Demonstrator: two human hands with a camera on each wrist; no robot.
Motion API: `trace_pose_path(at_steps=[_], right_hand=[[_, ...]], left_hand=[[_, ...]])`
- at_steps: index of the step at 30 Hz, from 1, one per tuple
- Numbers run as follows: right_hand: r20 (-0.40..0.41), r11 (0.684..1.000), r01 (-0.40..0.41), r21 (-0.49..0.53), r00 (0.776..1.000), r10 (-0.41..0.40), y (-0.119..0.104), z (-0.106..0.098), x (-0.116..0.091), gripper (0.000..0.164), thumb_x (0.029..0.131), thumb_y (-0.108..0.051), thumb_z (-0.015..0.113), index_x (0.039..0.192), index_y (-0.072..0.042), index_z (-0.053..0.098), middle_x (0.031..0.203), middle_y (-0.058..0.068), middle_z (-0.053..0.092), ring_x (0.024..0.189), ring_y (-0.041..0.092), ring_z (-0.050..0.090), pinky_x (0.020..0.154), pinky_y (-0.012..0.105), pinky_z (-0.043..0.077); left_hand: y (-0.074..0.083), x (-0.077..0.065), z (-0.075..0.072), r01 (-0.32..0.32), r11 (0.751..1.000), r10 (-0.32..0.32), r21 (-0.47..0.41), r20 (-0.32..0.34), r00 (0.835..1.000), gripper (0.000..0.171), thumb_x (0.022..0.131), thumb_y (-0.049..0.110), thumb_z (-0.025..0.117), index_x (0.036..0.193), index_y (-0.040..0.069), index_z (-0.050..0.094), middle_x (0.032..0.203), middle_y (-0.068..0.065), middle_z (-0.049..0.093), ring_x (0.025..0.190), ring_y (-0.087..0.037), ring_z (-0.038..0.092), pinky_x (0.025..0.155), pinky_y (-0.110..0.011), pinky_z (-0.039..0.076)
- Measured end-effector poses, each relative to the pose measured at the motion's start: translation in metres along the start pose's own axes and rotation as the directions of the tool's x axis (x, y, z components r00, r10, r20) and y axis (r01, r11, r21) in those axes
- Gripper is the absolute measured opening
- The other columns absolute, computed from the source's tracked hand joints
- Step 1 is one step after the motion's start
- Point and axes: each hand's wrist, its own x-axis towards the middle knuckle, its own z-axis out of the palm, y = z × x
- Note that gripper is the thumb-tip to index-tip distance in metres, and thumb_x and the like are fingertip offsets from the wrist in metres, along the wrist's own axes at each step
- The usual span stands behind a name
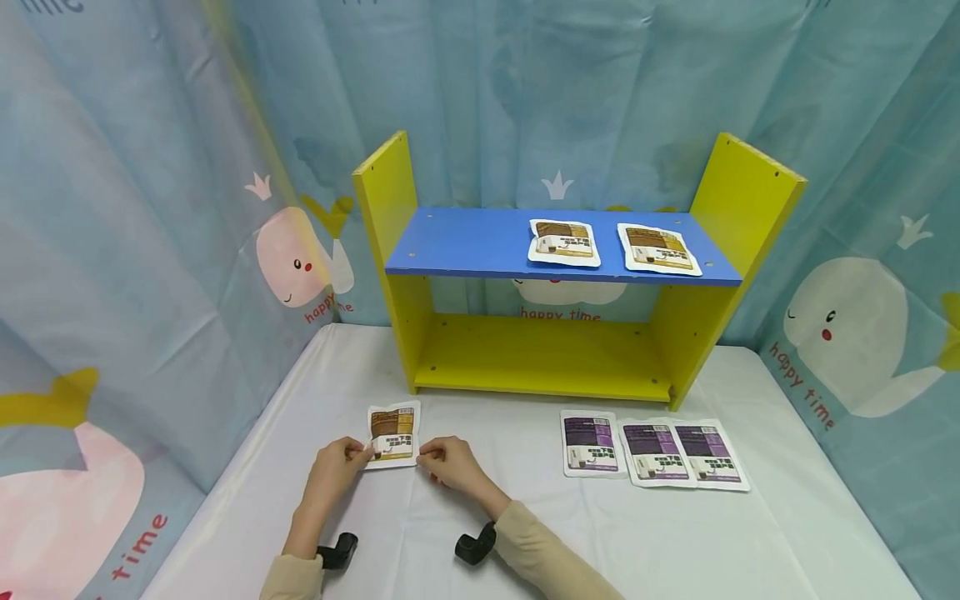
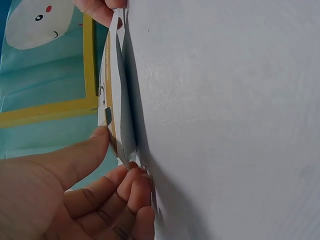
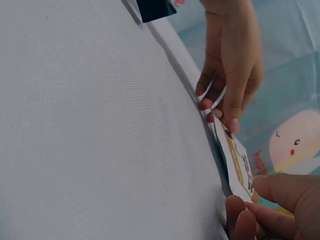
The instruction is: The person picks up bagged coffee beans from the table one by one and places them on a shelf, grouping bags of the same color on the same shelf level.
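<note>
A white pouch with a brown and gold label (image 1: 393,433) lies on the white table, left of centre. My left hand (image 1: 333,472) pinches its lower left edge, thumb on top and fingers beneath in the left wrist view. At the opposite lower corner, my right hand (image 1: 454,465) pinches the pouch between thumb and fingers. The left wrist view shows the pouch (image 2: 114,95) edge-on, its near side slightly off the cloth. In the right wrist view both hands hold the pouch (image 3: 235,162) by its two sides.
Behind the hands stands a yellow shelf unit (image 1: 540,354) with a blue upper board (image 1: 472,242). Two brown-labelled pouches (image 1: 564,243) lie on that board. Right of the hands, several purple-labelled pouches (image 1: 592,444) lie in a row, two overlapping. A patterned curtain (image 1: 480,100) hangs behind.
</note>
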Motion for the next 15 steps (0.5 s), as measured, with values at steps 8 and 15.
trace_pose_path(at_steps=[8,15], right_hand=[[-0.052,0.998,-0.004,0.066,0.999,0.007,0.0024,0.0009,-0.0030,0.014,0.083,-0.013,0.069,0.091,-0.002,0.069,0.069,0.007,0.067,0.043,0.007,0.051,0.039,0.019,0.044],[-0.076,0.996,0.011,0.093,0.997,-0.004,0.0023,0.0003,-0.0056,0.013,0.082,-0.011,0.069,0.089,-0.001,0.067,0.070,0.007,0.068,0.046,0.007,0.054,0.040,0.020,0.046]], left_hand=[[0.0003,0.0012,0.0022,-0.010,0.999,0.010,-0.041,0.004,1.000,0.029,0.083,0.022,0.069,0.092,-0.005,0.065,0.076,-0.008,0.063,0.067,-0.016,0.054,0.058,-0.028,0.042],[0.0043,0.0009,0.0022,0.013,0.996,-0.012,-0.088,0.008,1.000,0.029,0.083,0.022,0.069,0.093,-0.004,0.063,0.076,-0.008,0.060,0.068,-0.016,0.051,0.059,-0.026,0.040]])
